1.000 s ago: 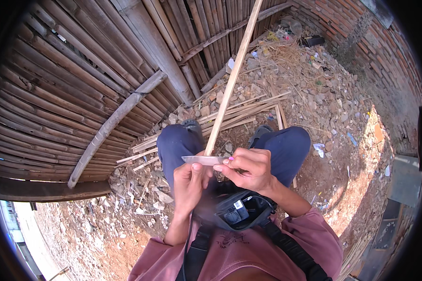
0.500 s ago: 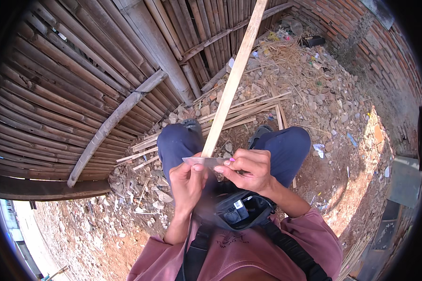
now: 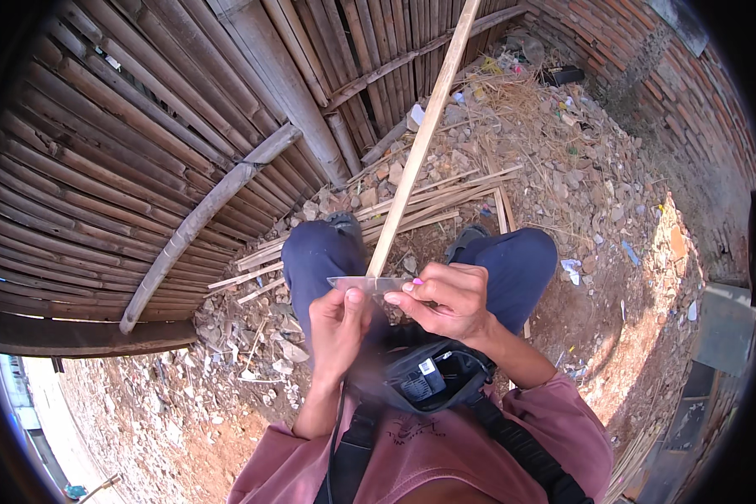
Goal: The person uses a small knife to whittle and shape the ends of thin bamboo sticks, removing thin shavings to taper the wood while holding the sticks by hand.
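A long pale bamboo strip (image 3: 416, 160) runs from between my knees up past the top of the view. My left hand (image 3: 334, 332) is closed around its near end, thumb up by the blade. In my right hand (image 3: 452, 301) is a knife (image 3: 388, 285), pinched between thumb and fingers, with a bit of pink showing at the grip. Its thin blade lies crosswise over the strip's near end, the tip pointing left. How the left fingers wrap the strip underneath is hidden.
More bamboo strips (image 3: 428, 202) lie in a loose pile on the rubble (image 3: 563, 185) beyond my knees. A bamboo slat wall (image 3: 101, 193) leans along the left, and a brick wall (image 3: 680, 84) stands at the far right. An open black bag (image 3: 428, 378) hangs at my waist.
The strip looks narrower, turned a little toward its edge. My left hand has shifted slightly right, and the knife blade sits at a slightly different tilt.
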Demonstrator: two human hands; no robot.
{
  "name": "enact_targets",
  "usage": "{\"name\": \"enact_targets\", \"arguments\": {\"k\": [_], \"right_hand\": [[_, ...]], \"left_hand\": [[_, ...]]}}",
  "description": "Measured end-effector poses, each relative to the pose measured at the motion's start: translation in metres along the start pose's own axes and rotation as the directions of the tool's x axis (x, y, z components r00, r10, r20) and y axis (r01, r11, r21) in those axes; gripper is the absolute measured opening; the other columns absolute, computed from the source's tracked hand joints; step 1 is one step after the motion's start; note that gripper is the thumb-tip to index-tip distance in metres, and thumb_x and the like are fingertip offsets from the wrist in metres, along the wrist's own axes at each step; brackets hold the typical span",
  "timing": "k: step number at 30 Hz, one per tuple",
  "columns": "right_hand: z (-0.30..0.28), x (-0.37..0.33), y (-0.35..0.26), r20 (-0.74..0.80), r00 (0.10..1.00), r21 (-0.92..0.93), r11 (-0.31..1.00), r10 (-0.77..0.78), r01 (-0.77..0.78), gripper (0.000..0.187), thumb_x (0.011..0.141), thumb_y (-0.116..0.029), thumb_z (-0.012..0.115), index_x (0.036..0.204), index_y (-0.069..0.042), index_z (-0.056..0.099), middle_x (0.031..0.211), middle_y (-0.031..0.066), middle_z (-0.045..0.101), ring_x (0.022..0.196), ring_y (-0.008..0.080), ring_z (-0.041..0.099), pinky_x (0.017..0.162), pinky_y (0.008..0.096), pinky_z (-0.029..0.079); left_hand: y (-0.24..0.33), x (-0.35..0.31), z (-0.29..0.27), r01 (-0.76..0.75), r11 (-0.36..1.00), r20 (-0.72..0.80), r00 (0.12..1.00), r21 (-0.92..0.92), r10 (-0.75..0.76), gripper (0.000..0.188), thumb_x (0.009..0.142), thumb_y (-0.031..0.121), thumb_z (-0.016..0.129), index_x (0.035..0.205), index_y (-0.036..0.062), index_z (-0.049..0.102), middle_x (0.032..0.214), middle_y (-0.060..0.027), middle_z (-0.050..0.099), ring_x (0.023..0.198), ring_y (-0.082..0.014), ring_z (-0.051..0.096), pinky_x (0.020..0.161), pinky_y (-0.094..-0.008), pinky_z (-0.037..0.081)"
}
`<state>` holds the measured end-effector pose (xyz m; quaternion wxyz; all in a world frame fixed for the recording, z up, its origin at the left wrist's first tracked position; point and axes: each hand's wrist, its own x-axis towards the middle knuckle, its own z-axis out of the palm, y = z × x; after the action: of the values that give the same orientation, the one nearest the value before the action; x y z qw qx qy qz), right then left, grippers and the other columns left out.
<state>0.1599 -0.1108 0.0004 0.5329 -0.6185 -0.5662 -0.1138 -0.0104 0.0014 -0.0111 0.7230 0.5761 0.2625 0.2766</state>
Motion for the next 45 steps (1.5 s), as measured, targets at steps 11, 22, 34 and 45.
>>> {"name": "enact_targets", "arguments": {"k": [11,22,34,45], "right_hand": [[-0.004,-0.003,-0.005,0.049,0.999,0.045,0.999,0.007,-0.009,0.026,0.076,-0.013,0.095,0.073,-0.008,0.07,0.064,0.0028,0.064,0.048,0.0167,0.061,0.045,0.0299,0.043],[-0.003,0.0,-0.005,0.001,0.998,-0.091,0.994,-0.067,0.067,0.025,0.077,-0.023,0.095,0.072,-0.014,0.072,0.062,-0.0039,0.059,0.046,0.0133,0.056,0.043,0.0289,0.041],[-0.003,0.002,0.0,-0.009,0.999,-0.079,0.996,-0.048,0.048,0.023,0.077,-0.021,0.094,0.072,-0.015,0.072,0.064,-0.0038,0.061,0.047,0.0132,0.057,0.044,0.0294,0.043],[-0.017,0.018,0.024,-0.107,0.984,0.01,0.99,0.141,-0.141,0.025,0.079,-0.009,0.092,0.073,-0.005,0.068,0.067,0.0053,0.066,0.053,0.0177,0.064,0.049,0.0316,0.045]], "left_hand": [[0.002,0.005,0.002,-0.165,0.974,-0.047,0.984,0.152,0.174,0.03,0.109,0.028,0.067,0.101,-0.0004,0.075,0.062,0.0061,0.054,0.053,-0.0018,0.047,0.048,-0.0221,0.033],[0.0,0.004,0.002,-0.099,0.977,-0.063,0.992,0.187,0.113,0.044,0.11,0.035,0.065,0.081,0.0025,0.065,0.058,0.008,0.052,0.052,-0.0015,0.047,0.047,-0.0224,0.033],[0.004,0.003,0.005,-0.191,0.919,0.047,0.981,0.346,0.186,0.065,0.105,0.064,0.058,0.08,0.0031,0.06,0.058,0.0053,0.045,0.053,-0.0038,0.043,0.048,-0.0257,0.031],[0.011,-0.001,0.005,-0.102,0.857,0.067,0.995,0.505,0.078,0.049,0.098,0.043,0.079,0.085,0.0,0.059,0.063,0.002,0.048,0.06,-0.006,0.041,0.052,-0.0286,0.033]]}}
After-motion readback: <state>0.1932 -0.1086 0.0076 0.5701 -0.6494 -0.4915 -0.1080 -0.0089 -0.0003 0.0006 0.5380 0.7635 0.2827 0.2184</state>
